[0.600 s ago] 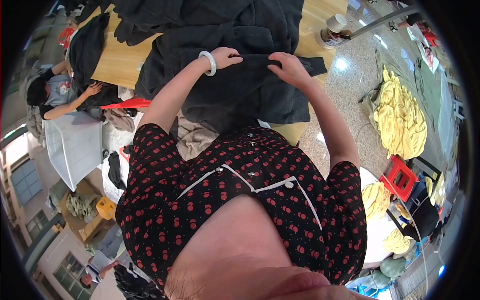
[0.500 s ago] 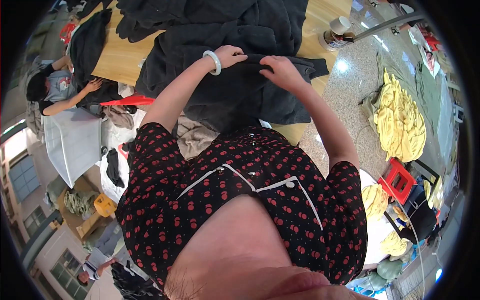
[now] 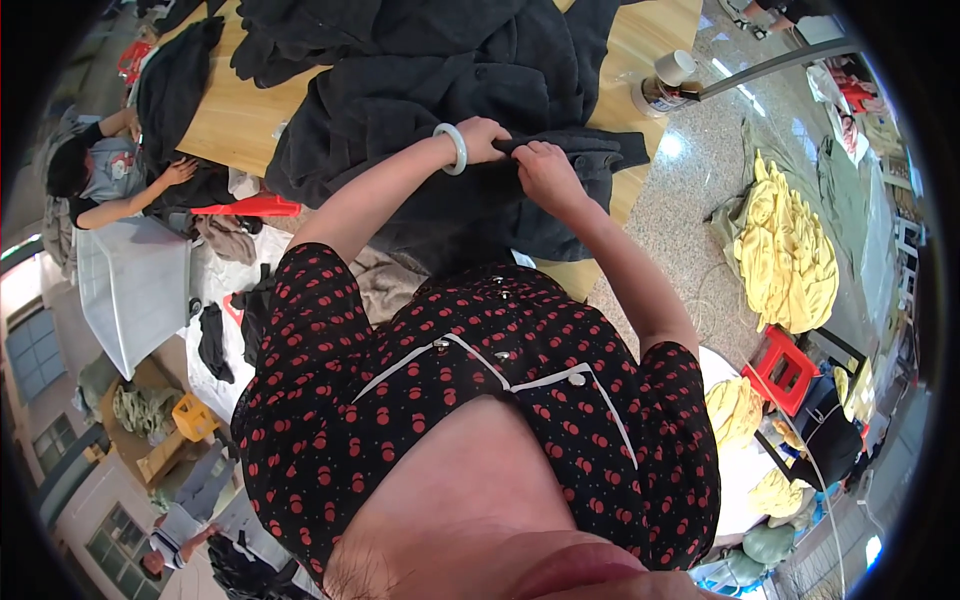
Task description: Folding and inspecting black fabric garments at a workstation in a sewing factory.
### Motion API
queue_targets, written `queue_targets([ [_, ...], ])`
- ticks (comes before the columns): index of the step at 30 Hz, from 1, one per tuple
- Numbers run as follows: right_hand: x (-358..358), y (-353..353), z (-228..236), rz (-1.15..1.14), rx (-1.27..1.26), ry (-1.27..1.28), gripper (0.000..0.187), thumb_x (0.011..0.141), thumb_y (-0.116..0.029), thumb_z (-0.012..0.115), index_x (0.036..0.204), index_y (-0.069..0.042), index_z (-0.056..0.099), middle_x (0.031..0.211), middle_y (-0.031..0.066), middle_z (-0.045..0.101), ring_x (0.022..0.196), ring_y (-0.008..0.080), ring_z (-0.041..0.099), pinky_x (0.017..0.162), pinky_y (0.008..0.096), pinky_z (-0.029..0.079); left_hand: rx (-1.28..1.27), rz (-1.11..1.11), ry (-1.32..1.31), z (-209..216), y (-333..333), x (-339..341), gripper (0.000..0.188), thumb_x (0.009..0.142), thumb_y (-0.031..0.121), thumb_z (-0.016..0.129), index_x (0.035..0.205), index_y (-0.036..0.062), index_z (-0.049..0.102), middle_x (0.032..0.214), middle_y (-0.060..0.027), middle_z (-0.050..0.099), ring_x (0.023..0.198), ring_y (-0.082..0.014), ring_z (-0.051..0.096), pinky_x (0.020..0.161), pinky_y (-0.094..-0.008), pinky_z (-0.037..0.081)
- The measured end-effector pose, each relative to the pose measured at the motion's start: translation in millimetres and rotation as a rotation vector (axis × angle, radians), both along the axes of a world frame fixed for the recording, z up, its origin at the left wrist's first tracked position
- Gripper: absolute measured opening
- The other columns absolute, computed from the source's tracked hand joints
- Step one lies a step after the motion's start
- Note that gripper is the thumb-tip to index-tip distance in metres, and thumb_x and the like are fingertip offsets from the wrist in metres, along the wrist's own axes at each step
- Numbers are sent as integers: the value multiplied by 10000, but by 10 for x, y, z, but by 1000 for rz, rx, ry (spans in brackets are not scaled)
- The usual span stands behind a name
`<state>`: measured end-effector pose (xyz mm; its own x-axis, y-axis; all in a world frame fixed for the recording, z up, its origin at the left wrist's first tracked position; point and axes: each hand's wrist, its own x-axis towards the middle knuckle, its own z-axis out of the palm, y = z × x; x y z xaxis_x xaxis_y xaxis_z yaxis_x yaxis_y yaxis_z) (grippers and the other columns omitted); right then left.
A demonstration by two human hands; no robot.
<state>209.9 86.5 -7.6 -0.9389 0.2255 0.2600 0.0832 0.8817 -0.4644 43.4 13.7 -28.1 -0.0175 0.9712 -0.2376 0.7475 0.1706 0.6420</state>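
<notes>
Workpiece: charcoal garment [image 3: 450, 205], laid in loose folds at the near edge of the wood-grain desk [image 3: 240, 125], directly before the wearer; its lower edge is hung close to the wearer's front.
Garment look: near-black, matte, slightly faded; soft, thick-looking cloth, broad rounded creases. A narrow, flat-ended strip is extended at its right side; a round dark button [image 3: 612, 160] is seen near it.
Left hand [image 3: 487, 140]: closed; a raised fold of the garment is pinched between thumb and fingers. A pale, glossy, ring-shaped bangle [image 3: 454, 150] is worn at the wrist.
Right hand [image 3: 546, 172]: closed; fingers are curled over the same fold, just beside the left. Thumb mostly hidden.
Behind: more dark garments [image 3: 400, 40] are heaped on the desk, same matte cloth, thickly rumpled.
Desk right: rounded container [image 3: 655, 98], contents unclear; white cup-like piece [image 3: 675, 67] is set at its top.
Below desk edge: taupe cloth [image 3: 390, 285], soft and crumpled, partly covered by the wearer's sleeve.
Floor right: speckled, polished; yellow fabric [image 3: 785, 250] is piled, satiny, finely wrinkled. Red plastic stool [image 3: 783, 370] is seen near it.
</notes>
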Motion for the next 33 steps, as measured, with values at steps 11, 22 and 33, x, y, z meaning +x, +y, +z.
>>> queue_targets([
  [11,181,-43,159,-53,-139,-81,107,682,-55,495,784,-34,518,759,125,547,773,292,520,721,374,398,-69,-50,-252,22,-2,-34,288,672,229,610,894,46,599,865,-157,594,833,-280,556,746,-328,423],
  [22,259,-85,164,-44,-103,-34,114,693,-49,508,801,-41,542,764,118,555,782,280,530,747,360,397,-195,-65,97,277,46,40,358,641,342,658,861,64,608,881,-151,593,867,-308,547,770,-365,425],
  [33,150,-41,242,-151,-158,40,117,680,-59,511,793,-44,535,762,119,564,771,276,538,737,363,395,-187,134,-309,355,44,171,301,765,276,536,928,30,597,891,-163,597,824,-270,564,747,-316,410],
])
